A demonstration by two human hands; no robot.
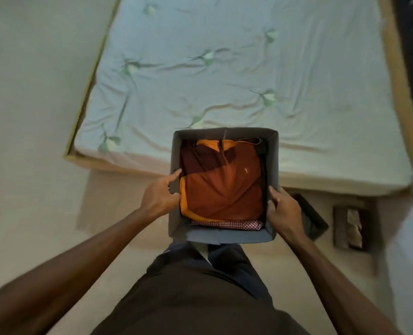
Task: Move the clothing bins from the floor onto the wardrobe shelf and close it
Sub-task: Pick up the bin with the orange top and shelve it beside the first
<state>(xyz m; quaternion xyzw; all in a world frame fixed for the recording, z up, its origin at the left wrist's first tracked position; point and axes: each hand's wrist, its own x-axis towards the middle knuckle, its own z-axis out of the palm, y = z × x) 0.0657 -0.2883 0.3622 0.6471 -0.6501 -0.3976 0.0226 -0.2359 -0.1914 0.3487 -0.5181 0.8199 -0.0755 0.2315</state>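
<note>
Both hands, left hand [160, 193] and right hand [284, 209], grip the grey bin [221, 236], fingers [176, 174] clamped over its soft side walls; folded clothes [222, 187] probably make it moderately heavy and saggy.

Dim, warm indoor light here, and the whole frame is soft and smeary. The bed [225, 68] is the brightest patch, pale and washed, its creases casting faint shadows. A diagonal shadow cuts across the clothes in the bin [221, 234] below the bed. Edges bow with wide-angle distortion; the corner right of the bed goes near black.
</note>
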